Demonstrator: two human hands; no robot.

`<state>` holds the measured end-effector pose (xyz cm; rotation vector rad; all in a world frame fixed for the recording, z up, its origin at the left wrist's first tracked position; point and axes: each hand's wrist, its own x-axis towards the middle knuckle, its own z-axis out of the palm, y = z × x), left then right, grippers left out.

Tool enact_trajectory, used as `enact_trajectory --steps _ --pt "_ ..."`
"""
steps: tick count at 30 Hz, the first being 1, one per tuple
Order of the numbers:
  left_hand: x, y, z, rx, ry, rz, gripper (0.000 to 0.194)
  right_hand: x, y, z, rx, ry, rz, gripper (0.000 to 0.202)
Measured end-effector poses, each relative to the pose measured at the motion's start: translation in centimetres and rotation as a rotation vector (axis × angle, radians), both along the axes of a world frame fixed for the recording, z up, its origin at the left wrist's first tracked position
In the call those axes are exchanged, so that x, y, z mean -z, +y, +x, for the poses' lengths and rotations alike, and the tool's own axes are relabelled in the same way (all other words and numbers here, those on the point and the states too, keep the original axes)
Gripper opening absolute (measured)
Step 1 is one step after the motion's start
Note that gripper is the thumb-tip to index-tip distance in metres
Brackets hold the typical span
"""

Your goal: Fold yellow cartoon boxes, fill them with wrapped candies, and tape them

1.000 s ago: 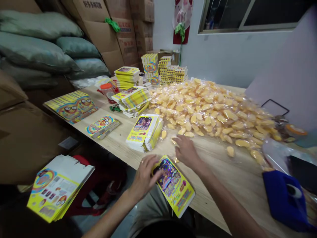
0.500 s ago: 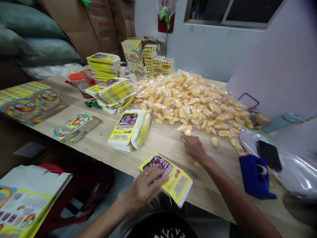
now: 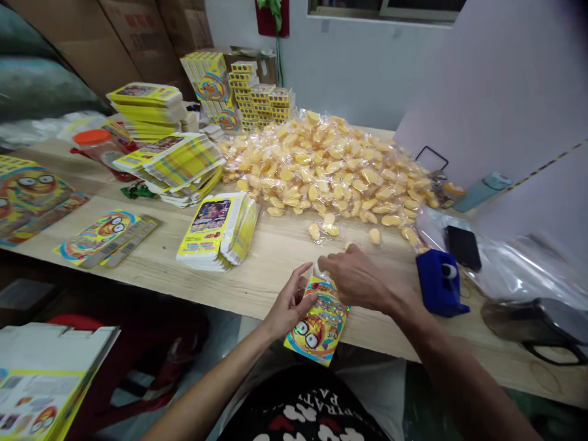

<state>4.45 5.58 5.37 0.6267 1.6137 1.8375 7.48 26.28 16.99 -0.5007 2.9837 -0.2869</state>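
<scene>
A yellow cartoon-printed carton (image 3: 316, 327) is tilted at the table's front edge, its upper end between my hands. My left hand (image 3: 289, 306) holds the carton's left side, thumb across its front. At the carton's top right, my right hand (image 3: 356, 278) has its fingers curled and pinched; what they hold is too small to make out. Beyond my hands lies a big heap of clear-wrapped yellow pieces (image 3: 321, 165), with a few loose ones (image 3: 329, 228) nearer me.
Flat carton stacks (image 3: 206, 236) stand left of my hands, with more (image 3: 169, 162) behind. A blue tape dispenser (image 3: 438, 285), a phone (image 3: 462, 247) and a dark mug (image 3: 537, 327) are on the right. An orange-lidded jar (image 3: 98, 147) stands far left.
My right hand has come back from the heap to the carton's top. The carton now shows its cartoon face and stands more upright in my left hand. The view has shifted right.
</scene>
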Motion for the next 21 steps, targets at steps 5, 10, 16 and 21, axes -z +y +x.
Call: enact_trajectory --steps 5,10,16,21 --pt "0.6 -0.7 1.8 0.103 -0.248 0.166 0.070 0.9 0.6 0.2 -0.050 -0.003 0.009 0.022" --pt "0.7 -0.8 2.1 0.100 -0.323 0.238 0.071 2.3 -0.7 1.4 -0.218 -0.043 -0.044 0.032" --pt "0.9 -1.1 1.7 0.090 -0.338 0.220 0.086 6.1 -1.5 3.2 0.037 0.081 -0.190 0.036" --pt "0.8 -1.2 1.0 0.165 -0.361 0.172 0.095 6.8 -1.9 3.9 -0.065 0.046 -0.172 0.041"
